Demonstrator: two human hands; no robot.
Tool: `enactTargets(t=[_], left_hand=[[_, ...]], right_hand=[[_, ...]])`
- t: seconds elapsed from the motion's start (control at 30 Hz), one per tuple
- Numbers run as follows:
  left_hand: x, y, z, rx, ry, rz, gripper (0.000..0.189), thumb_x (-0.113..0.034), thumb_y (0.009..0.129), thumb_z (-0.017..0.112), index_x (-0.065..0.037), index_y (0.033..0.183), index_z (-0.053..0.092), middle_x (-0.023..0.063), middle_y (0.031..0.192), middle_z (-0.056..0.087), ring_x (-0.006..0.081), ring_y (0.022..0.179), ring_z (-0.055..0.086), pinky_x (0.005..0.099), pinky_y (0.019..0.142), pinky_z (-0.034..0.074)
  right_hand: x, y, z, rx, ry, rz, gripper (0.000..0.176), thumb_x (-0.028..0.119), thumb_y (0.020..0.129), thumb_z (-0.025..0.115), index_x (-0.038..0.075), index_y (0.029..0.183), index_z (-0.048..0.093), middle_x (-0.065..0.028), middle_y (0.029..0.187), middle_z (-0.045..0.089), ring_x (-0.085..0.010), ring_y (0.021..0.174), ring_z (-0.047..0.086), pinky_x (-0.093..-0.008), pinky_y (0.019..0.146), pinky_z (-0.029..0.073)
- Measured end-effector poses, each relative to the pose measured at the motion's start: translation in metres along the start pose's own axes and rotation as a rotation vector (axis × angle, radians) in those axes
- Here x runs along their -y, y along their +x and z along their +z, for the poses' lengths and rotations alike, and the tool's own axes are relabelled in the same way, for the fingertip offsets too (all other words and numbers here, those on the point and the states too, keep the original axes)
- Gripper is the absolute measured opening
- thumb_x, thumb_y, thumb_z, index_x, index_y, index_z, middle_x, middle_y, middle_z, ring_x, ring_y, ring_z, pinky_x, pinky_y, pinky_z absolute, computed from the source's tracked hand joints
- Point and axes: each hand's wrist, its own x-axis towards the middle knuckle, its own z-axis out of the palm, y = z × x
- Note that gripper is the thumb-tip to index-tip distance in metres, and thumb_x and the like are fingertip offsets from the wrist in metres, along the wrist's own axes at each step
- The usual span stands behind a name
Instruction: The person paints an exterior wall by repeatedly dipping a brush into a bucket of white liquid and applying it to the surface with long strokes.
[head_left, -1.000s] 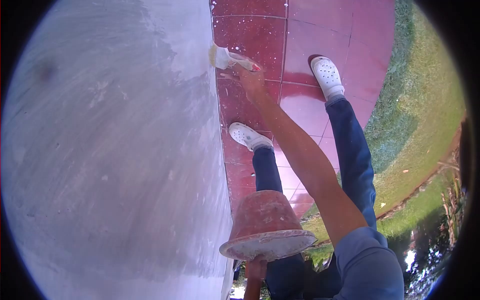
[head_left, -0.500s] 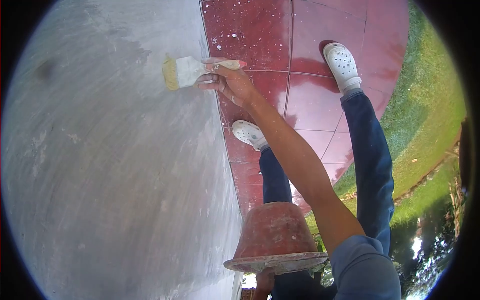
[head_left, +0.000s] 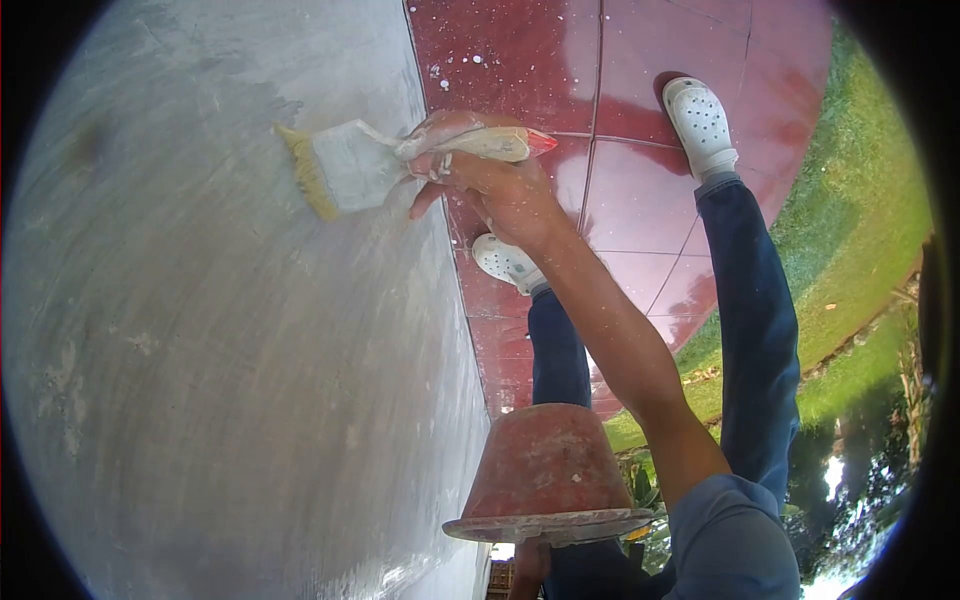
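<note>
Floor (head_left: 640, 195) of glossy red tiles, upper centre to upper right of frame, joint lines dark. White specks (head_left: 476, 60) scattered over it, thick near top centre. White perforated clog (head_left: 697, 120) on tiles upper right; second clog (head_left: 502, 259) near mid-frame.

No legible lettering, number or sign on the pale red-tipped brush handle (head_left: 495, 143), round reddish bucket (head_left: 545, 460), white perforated clogs (head_left: 698, 118)

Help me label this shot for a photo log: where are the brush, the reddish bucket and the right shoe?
Brush (head_left: 358, 166): head view, on its whitened ferrule.
Reddish bucket (head_left: 545, 462): head view, on its outer side wall.
Right shoe (head_left: 698, 122): head view, on its perforated top.
</note>
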Motion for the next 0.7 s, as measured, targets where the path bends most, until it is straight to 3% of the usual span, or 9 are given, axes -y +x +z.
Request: enactTargets(t=[0.03, 0.1, 0.23, 0.33, 0.43, 0.5, 0.53, 0.63, 0.7], left_hand=[[0.000, -0.001, -0.003, 0.002, 0.002, -0.003, 0.011, -0.008, 0.075, 0.059, -0.003, 0.084, 0.062, 0.0188, 0.073, 0.061, 0.0402, 0.069, 0.062, 0.0474, 0.063, 0.050], [0.002, -0.001, -0.007, 0.063, -0.073, -0.190, 0.012, -0.007, 0.075, 0.059, -0.004, 0.086, 0.063, 0.0185, 0.075, 0.062, 0.0393, 0.072, 0.063, 0.0461, 0.065, 0.051], [0.014, -0.003, -0.003, 0.048, -0.071, -0.184, 0.011, -0.006, 0.076, 0.058, -0.005, 0.086, 0.063, 0.0176, 0.075, 0.062, 0.0376, 0.071, 0.063, 0.0444, 0.064, 0.050], [0.032, -0.012, 0.008, -0.016, -0.509, -0.438, 0.011, -0.005, 0.077, 0.058, -0.006, 0.087, 0.063, 0.0171, 0.076, 0.062, 0.0355, 0.068, 0.062, 0.0422, 0.062, 0.050], [0.001, 0.004, -0.010, -0.025, -0.078, -0.127, 0.010, -0.004, 0.077, 0.059, -0.005, 0.087, 0.063, 0.0109, 0.075, 0.062, 0.0292, 0.065, 0.061, 0.0391, 0.059, 0.048], [0.014, -0.002, -0.001, -0.164, -1.056, -0.813, 0.011, -0.002, 0.077, 0.059, -0.003, 0.087, 0.062, 0.0072, 0.081, 0.062, 0.0233, 0.072, 0.061, 0.0362, 0.063, 0.049], [0.015, -0.006, -0.003, -0.157, -1.052, -0.821, 0.011, -0.002, 0.077, 0.059, -0.003, 0.087, 0.062, 0.0072, 0.081, 0.062, 0.0233, 0.072, 0.061, 0.0362, 0.063, 0.049], [0.011, 0.003, -0.005, 0.008, -0.064, -0.168, 0.006, 0.000, 0.080, 0.059, -0.006, 0.082, 0.060, 0.0015, 0.078, 0.056, 0.0135, 0.071, 0.054, 0.0269, 0.064, 0.042], [-0.003, 0.008, 0.000, -0.231, -1.097, -0.800, 0.007, -0.001, 0.081, 0.059, -0.007, 0.083, 0.060, 0.0015, 0.078, 0.055, 0.0125, 0.071, 0.053, 0.0259, 0.063, 0.042]], right_hand=[[0.004, -0.005, -0.001, 0.147, 0.302, 0.087, 0.016, 0.000, 0.084, 0.063, -0.002, 0.099, 0.069, -0.0167, 0.101, 0.066, -0.0282, 0.089, 0.068, -0.0391, 0.066, 0.063], [-0.023, 0.002, -0.013, 0.225, 0.407, 0.127, 0.021, -0.001, 0.087, 0.058, -0.002, 0.106, 0.066, -0.0178, 0.104, 0.065, -0.0313, 0.091, 0.068, -0.0433, 0.067, 0.063], [-0.101, 0.054, -0.075, -0.099, 0.442, 0.240, 0.031, 0.007, 0.093, 0.054, -0.004, 0.122, 0.055, -0.0205, 0.107, 0.065, -0.0300, 0.092, 0.068, -0.0417, 0.080, 0.063], [-0.120, 0.076, -0.119, -0.333, 0.286, 0.166, 0.023, 0.004, 0.090, 0.061, -0.007, 0.111, 0.061, -0.0216, 0.103, 0.065, -0.0292, 0.092, 0.069, -0.0376, 0.072, 0.064], [-0.117, 0.078, -0.111, -0.473, -0.045, 0.148, 0.020, 0.000, 0.086, 0.065, -0.005, 0.105, 0.065, -0.0187, 0.102, 0.066, -0.0266, 0.092, 0.068, -0.0335, 0.073, 0.064], [-0.117, 0.066, -0.078, -0.369, -0.184, 0.089, 0.019, -0.005, 0.083, 0.065, -0.003, 0.102, 0.068, -0.0160, 0.101, 0.066, -0.0255, 0.091, 0.067, -0.0326, 0.070, 0.064], [-0.094, 0.049, -0.049, -0.398, -0.275, 0.049, 0.017, -0.004, 0.084, 0.064, 0.000, 0.100, 0.069, -0.0141, 0.103, 0.066, -0.0257, 0.090, 0.067, -0.0331, 0.070, 0.064], [-0.047, 0.019, -0.040, -0.238, -0.008, 0.175, 0.019, 0.000, 0.087, 0.062, -0.002, 0.106, 0.066, -0.0158, 0.107, 0.065, -0.0283, 0.092, 0.067, -0.0373, 0.075, 0.063], [-0.049, 0.009, -0.057, -0.100, 0.206, 0.218, 0.020, 0.004, 0.090, 0.061, -0.003, 0.108, 0.063, -0.0167, 0.107, 0.065, -0.0288, 0.095, 0.067, -0.0388, 0.078, 0.062]])
